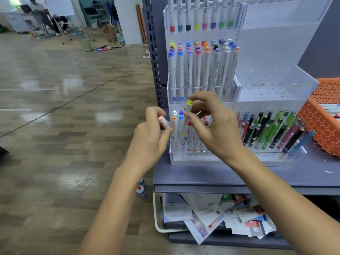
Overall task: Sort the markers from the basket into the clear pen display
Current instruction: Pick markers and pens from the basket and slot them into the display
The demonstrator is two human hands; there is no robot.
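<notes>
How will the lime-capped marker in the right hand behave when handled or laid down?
The lime-capped marker looks stiff, its barrel straight in the right hand. Probably light: a few fingers hold it. Its round barrel would likely roll on the grey shelf.

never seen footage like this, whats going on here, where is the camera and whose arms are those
There is no machine here. These are one person's two bare arms, filmed by a single wide-angle camera worn on their head, looking forward and down. The left hand pinches a pink-capped marker. The right hand holds a yellow-green-capped marker nearly upright in front of the lowest tier of the clear pen display. The display stands on a grey shelf and holds rows of markers. To its right is a second clear stand of pens, then an orange basket at the picture's edge.
</notes>
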